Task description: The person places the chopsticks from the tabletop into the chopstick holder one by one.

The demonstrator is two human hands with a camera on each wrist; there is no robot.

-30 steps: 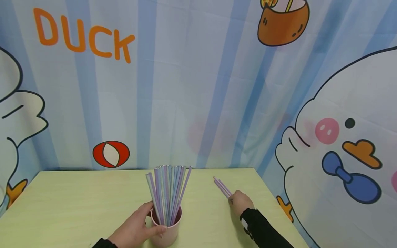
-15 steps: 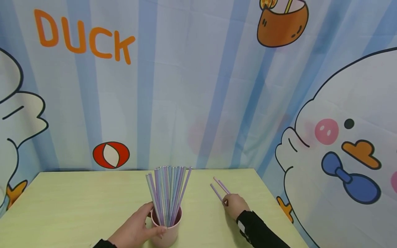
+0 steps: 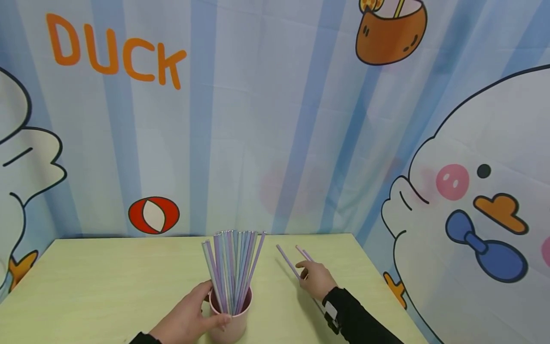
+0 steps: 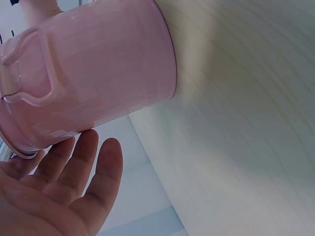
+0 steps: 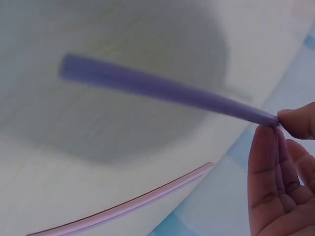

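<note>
My left hand (image 3: 185,313) holds a pink cup (image 3: 232,329) at its rim, thumb in front and fingers round the far left side. A thick bunch of purple, blue and pale drinking straws (image 3: 234,272) stands in the cup. In the left wrist view the cup's wall (image 4: 113,64) and a wire-like handle show beside my fingers. Between thumb and fingertips my right hand (image 3: 319,281) pinches one purple straw (image 5: 162,91), tilted, its far end pointing up and left in the head view. Beyond that hand more straws (image 5: 133,204), pinkish purple, lie on the table.
The pale yellow table (image 3: 107,282) ends against a blue-striped curtain (image 3: 240,119) printed with ducks, a red ball and orange lettering. Dark sleeves (image 3: 361,317) cover the forearms.
My right hand has drawn one purple straw away from the others on the table and carried it left, closer to the cup. The left hand and cup have stayed in place.
</note>
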